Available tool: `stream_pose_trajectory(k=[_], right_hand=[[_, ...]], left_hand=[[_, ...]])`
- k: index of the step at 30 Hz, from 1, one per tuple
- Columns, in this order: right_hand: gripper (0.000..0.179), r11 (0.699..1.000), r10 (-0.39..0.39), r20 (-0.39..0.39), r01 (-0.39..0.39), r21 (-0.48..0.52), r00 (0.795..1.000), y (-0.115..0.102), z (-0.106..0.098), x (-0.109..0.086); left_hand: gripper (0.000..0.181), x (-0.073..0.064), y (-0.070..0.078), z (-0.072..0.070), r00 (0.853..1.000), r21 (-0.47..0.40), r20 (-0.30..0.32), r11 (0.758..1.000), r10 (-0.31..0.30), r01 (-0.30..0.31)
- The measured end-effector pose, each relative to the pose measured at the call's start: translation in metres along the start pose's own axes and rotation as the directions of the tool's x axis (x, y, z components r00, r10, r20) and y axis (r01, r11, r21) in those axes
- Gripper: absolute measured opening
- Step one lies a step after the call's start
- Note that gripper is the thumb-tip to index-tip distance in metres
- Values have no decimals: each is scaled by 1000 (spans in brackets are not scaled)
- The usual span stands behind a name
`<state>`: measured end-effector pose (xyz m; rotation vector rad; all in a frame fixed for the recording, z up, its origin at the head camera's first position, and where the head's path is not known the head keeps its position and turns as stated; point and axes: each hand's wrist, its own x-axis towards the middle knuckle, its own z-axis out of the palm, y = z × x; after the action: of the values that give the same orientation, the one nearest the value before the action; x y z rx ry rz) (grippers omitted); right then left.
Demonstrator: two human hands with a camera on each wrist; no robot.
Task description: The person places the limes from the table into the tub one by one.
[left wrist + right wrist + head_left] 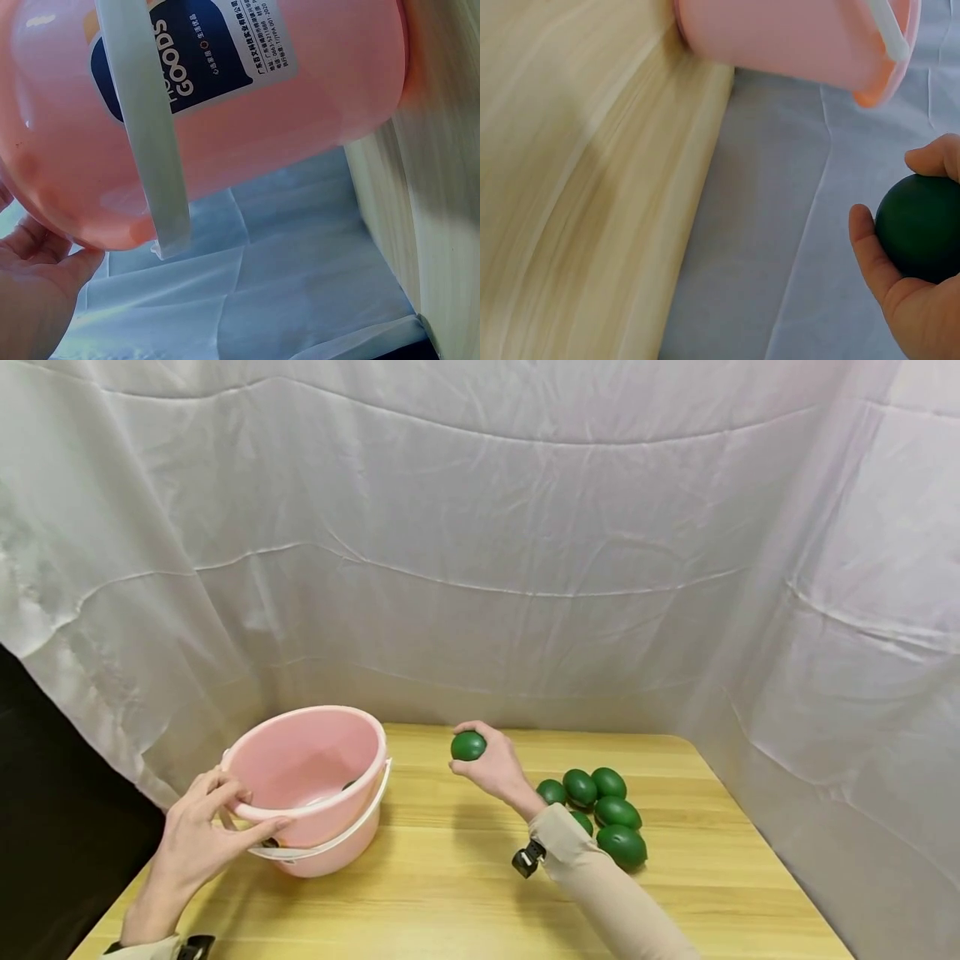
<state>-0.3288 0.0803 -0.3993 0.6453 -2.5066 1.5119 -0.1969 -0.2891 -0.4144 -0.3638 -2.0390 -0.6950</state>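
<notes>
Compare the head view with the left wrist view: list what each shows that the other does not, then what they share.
Only the head view shows the right hand holding a green fruit, the six green fruits grouped on the table, and the inside of the pink bucket.

Only the left wrist view shows the bucket's label readably, with the word GOODS.

Both show the left hand gripping the bucket's rim, the white handle, the wooden table and pale cloth.
</notes>
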Motion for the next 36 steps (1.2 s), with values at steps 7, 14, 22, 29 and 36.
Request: stream_pose_trajectory(k=[7,14,22,29,36], right_hand=[[45,999,-47,13,47,17,999,-13,17,-1],[43,995,-98,17,98,17,995,-26,29,-4],[44,985,-164,-19,165,54,986,-42,40,-3],[44,967,-231,-51,235,101,972,-55,52,0],[44,952,-268,-59,274,138,962,-67,68,4]], left_hand=[[51,0,-1,0,1000,2,-4,1000,4,-4],[51,-1,-1,2,1000,-19,-10,1000,2,-2],[52,-1,0,0,1000,-11,-12,1000,2,-2],[51,-2,0,-1,1000,-7,1,1000,-8,8],[52,-2,-1,-1,999,-1,25,999,-48,48]])
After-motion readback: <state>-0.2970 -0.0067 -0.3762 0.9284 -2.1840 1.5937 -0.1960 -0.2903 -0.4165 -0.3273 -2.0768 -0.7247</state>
